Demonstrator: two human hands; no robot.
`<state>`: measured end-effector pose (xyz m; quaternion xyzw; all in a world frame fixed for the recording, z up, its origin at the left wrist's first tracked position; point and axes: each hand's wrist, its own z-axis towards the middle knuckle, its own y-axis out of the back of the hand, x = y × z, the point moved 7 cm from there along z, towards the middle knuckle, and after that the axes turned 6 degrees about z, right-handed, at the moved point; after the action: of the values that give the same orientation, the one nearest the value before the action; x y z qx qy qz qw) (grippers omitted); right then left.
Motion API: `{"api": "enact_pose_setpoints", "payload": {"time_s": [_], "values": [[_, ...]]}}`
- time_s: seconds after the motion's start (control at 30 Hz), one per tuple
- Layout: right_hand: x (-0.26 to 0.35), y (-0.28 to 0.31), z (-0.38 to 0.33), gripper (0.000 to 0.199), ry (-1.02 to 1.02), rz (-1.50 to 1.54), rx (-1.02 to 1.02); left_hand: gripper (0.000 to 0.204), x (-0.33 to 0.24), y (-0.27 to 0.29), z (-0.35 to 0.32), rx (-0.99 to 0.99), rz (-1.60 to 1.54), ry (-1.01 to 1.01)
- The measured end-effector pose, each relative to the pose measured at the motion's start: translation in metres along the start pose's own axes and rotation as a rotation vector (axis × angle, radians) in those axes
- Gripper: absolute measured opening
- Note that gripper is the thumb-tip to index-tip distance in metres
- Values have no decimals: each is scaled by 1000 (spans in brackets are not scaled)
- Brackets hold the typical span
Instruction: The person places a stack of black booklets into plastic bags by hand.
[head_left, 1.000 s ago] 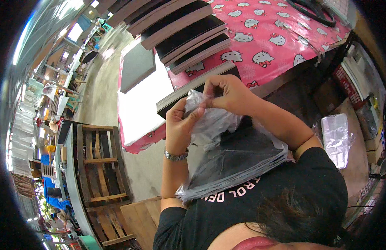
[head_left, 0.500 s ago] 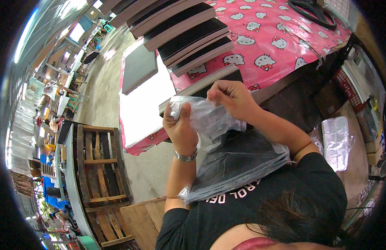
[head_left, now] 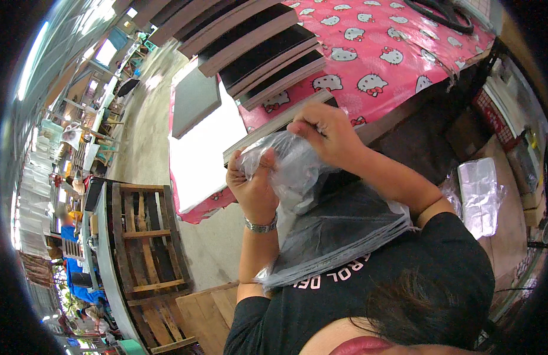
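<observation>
A clear plastic bag (head_left: 294,168) is stretched and crumpled between my two hands in front of my chest. My left hand (head_left: 251,183), with a metal watch at the wrist, pinches one side of it between thumb and fingers. Curled at the bag's upper right edge, my right hand (head_left: 328,135) has its fingers bent in a grip. Against my body, below the hands, lies a stack of flat clear plastic bags (head_left: 339,245) with its layered edges toward me. Just beyond my hands a dark board with a pale edge (head_left: 280,121) lies on the table, partly hidden.
Several dark, thick boards (head_left: 268,59) lie in an overlapping row on the pink patterned tablecloth (head_left: 368,56). A grey board (head_left: 197,103) rests on a white sheet (head_left: 206,160) at left. A wooden pallet (head_left: 146,236) stands left, and a plastic-wrapped pack (head_left: 478,192) lies right.
The bag between my hands has shifted and looks more opened out and puffed. My right hand has moved slightly up and left; my left hand slightly left.
</observation>
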<state>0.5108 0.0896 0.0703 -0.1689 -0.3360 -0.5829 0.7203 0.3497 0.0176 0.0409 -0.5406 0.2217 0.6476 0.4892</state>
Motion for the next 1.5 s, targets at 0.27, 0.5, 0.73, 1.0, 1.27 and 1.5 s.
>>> {"api": "enact_pose_setpoints", "payload": {"time_s": [0.27,0.5,0.73,1.0,1.27,1.5], "values": [[-26,-24,-11,26,-569,754,6,22,7,-19,-10,253,156,235],[-17,-41,-15,24,-493,638,318,23,8,-10,-19,259,-168,237],[0,-36,-44,6,-258,562,521,27,-10,29,7,328,-80,74],[-16,-22,-29,12,-500,1004,269,31,14,47,-19,191,282,173],[-6,22,-38,23,-318,952,722,47,29,121,-44,415,138,283],[-10,18,-62,20,-395,709,952,42,-15,99,-54,623,-83,230]]}}
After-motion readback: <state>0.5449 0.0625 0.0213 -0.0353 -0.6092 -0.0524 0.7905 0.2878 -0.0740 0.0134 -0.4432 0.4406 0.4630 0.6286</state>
